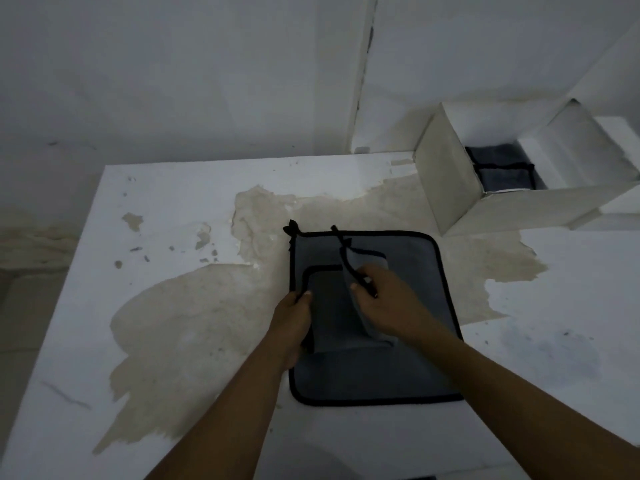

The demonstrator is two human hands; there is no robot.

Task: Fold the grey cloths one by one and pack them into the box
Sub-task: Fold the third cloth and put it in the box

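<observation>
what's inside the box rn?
A grey cloth with black edging lies low inside the box; a black edge across it hints at more than one piece. The box's walls cover the rest, so the count is unclear.

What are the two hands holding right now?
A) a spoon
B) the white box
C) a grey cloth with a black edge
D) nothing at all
C: the left hand and the right hand both grip the half-folded grey cloth, which lies on another flat cloth on the table.
</observation>
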